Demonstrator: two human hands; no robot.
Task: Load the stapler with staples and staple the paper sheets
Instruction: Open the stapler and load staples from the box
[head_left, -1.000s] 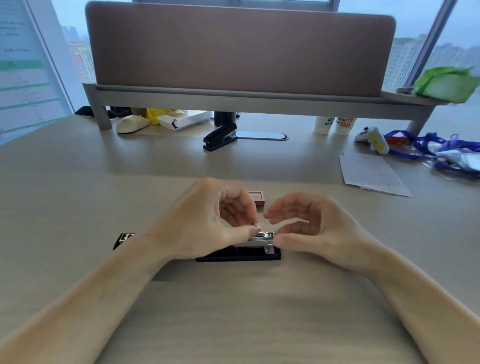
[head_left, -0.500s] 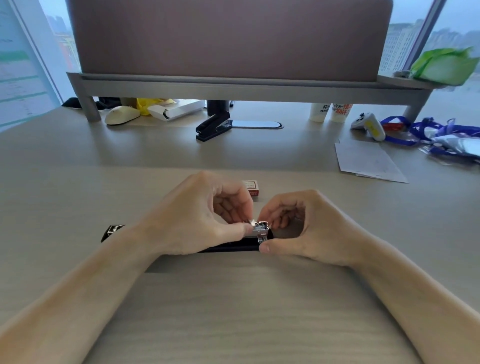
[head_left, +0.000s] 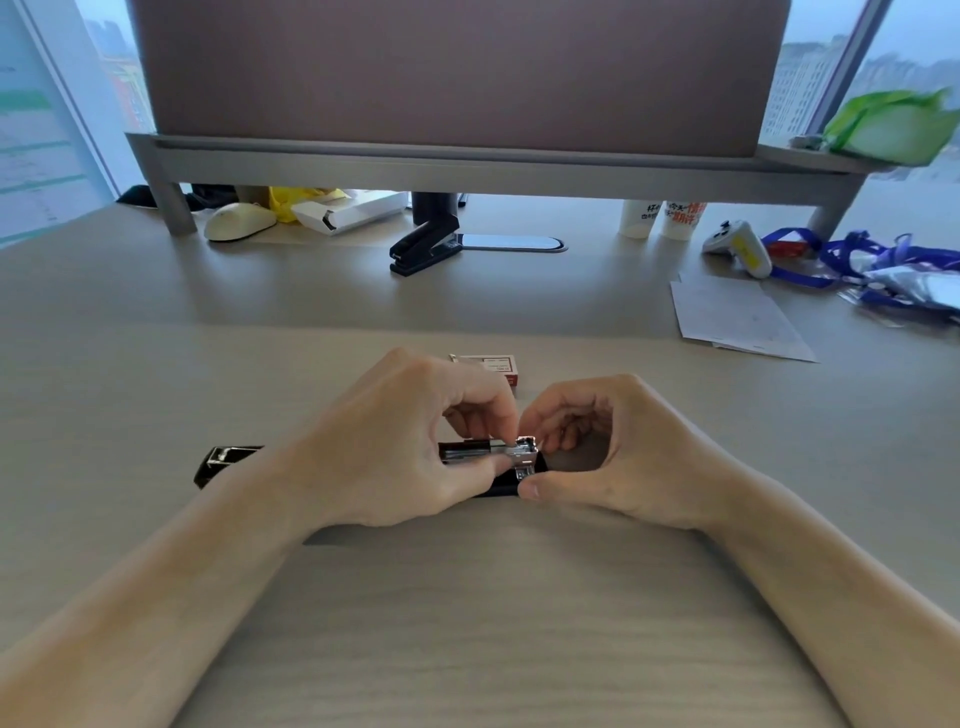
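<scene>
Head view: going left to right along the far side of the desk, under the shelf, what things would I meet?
Cream mouse, white box, black stapler, two paper cups, game controller, blue lanyards.

My left hand (head_left: 415, 447) pinches the stapler (head_left: 524, 456) between thumb and forefinger. My right hand (head_left: 623, 457) curls round its right end, wrists low.

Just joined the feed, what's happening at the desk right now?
A person has an opened black stapler lying flat on the desk. The left hand pinches the front of its metal magazine, and the right hand curls round that same end, thumb against the base. Whether staples are in yet is hidden. The staple box sits just behind the hands; the paper sheets lie untouched far right.
</scene>
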